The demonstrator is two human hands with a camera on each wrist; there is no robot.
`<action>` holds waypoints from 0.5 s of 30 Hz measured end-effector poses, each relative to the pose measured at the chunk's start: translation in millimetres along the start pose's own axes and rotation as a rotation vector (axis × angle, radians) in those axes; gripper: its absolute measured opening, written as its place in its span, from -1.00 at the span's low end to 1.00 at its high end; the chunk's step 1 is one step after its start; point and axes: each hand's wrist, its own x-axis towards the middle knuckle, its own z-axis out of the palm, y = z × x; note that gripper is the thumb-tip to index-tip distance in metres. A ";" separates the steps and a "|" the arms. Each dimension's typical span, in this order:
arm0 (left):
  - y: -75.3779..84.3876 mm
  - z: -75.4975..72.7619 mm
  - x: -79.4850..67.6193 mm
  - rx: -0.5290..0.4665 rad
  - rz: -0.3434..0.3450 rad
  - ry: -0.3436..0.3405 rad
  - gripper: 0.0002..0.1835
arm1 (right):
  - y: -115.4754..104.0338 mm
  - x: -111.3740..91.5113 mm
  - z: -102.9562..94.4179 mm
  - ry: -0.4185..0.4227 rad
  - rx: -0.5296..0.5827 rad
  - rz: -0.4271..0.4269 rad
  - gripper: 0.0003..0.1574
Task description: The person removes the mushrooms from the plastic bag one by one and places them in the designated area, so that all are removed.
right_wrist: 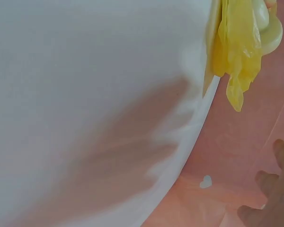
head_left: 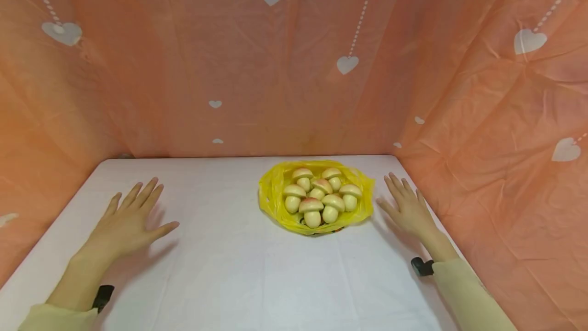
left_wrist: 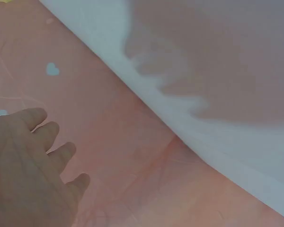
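Several toy mushrooms point(head_left: 312, 211) with cream stems and pinkish caps lie bunched in an opened yellow plastic bag point(head_left: 273, 193), right of the table's middle. My left hand point(head_left: 126, 223) is over the left part of the table, fingers spread, holding nothing and well apart from the bag. Just right of the bag, my right hand point(head_left: 409, 211) hovers with spread fingers, also holding nothing. In the left wrist view the left hand point(left_wrist: 33, 165) shows its fingers apart. The right wrist view catches the yellow bag point(right_wrist: 239, 47) and part of the right hand point(right_wrist: 274, 189).
A white table point(head_left: 220, 269) spreads beneath both hands, and their shadows fall on it. Orange curtains point(head_left: 184, 75) printed with white hearts stand behind it and along both sides. Each wrist wears a black band, the right one point(head_left: 421, 266) close to the sleeve.
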 end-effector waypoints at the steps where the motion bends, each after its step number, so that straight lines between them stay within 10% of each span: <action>1: 2.2 -0.5 1.2 -0.001 0.007 0.012 0.16 | 0.0 0.9 -0.2 0.005 0.008 -0.003 0.01; 15: 38.6 -1.6 35.9 -0.051 0.143 0.159 -0.02 | -3.6 18.8 2.7 -0.049 0.072 -0.072 0.19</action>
